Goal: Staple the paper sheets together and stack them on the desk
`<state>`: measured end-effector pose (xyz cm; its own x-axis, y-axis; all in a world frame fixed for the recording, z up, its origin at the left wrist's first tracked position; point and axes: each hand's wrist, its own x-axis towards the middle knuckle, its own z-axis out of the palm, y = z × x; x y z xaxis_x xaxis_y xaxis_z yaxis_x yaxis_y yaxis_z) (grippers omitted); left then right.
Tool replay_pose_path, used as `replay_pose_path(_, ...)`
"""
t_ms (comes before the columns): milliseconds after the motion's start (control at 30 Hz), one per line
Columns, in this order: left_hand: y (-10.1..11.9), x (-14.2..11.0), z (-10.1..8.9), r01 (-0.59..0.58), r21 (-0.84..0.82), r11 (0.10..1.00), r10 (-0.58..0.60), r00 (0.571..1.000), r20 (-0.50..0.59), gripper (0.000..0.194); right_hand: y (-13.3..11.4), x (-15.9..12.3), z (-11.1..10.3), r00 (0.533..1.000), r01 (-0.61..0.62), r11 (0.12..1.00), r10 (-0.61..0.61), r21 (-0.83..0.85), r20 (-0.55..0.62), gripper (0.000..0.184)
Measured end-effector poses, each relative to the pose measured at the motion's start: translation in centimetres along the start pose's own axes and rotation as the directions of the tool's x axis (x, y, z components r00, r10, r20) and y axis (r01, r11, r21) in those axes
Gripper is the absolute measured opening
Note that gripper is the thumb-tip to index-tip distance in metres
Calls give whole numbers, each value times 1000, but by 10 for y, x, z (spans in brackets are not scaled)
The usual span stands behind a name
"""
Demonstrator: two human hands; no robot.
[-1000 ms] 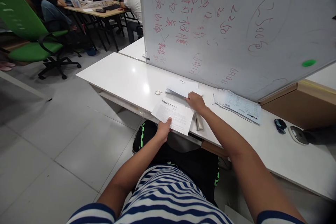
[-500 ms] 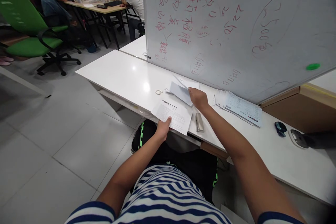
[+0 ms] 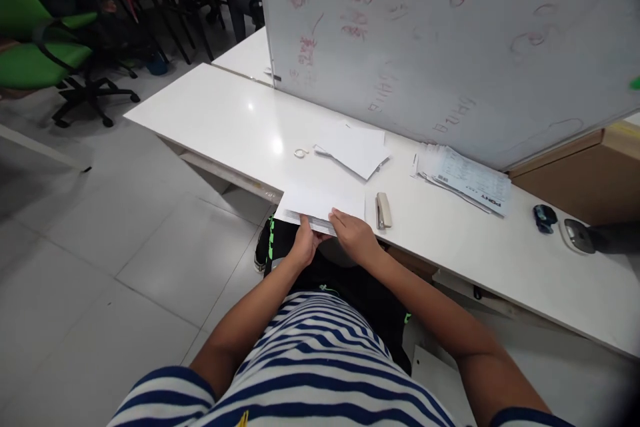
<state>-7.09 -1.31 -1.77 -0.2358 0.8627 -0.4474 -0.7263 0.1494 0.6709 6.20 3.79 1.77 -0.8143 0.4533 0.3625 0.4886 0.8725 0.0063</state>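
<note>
Sheets (image 3: 327, 199) gripped at the desk's (image 3: 215, 113) near edge

The sheets are pinched at their near edge by the left hand (image 3: 303, 245), its thumb pressed on top. The same edge is touched by the fingers of the right hand (image 3: 354, 237), placed just beside; whether they are closed on it cannot be told. The sheets are held partly over the desk, blank side up, with several layers seen along the near edge.

A stapler (image 3: 383, 211) is set on the desk near the right hand. Beyond the sheets, a loose pile (image 3: 357, 148) is spread, with a white loop (image 3: 301, 153) to its left. Farther right, a printed stack (image 3: 473, 180) is laid below the whiteboard (image 3: 425, 47), which is covered in red handwriting. A dark object (image 3: 545, 218) is placed beyond that stack.
</note>
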Motion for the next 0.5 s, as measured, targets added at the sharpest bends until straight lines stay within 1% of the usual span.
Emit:
replay_pose_path(100, -2, -8, -4, 81, -23, 996, -81, 997, -1, 75, -5, -4, 8, 994, -67, 996, 62, 58, 92, 33)
replay_pose_path(167, -2, -12, -6, 113, -44, 993, -115, 993, -37, 78, -7, -6, 9, 990, -79, 992, 68, 94, 121, 34)
replay_pose_path(200, -2, -13, -7, 110, -53, 993, -113, 992, -54, 78, -9, -7, 8, 990, -80, 991, 66, 107, 126, 34)
replay_pose_path(267, -3, -14, -7, 73, -56, 996, -76, 996, -55, 77, -11, -8, 7, 990, -76, 991, 61, 112, 128, 34)
replay_pose_path(400, -6, -11, -7, -9, -10, 1000, 9, 1000, 28, 71, -16, -9, 3, 990, -78, 991, 64, 109, 125, 34)
replay_pose_path(500, -7, -9, -3, -32, -9, 999, 33, 999, 20, 68, -19, -9, 2, 991, -77, 989, 62, 125, 117, 34)
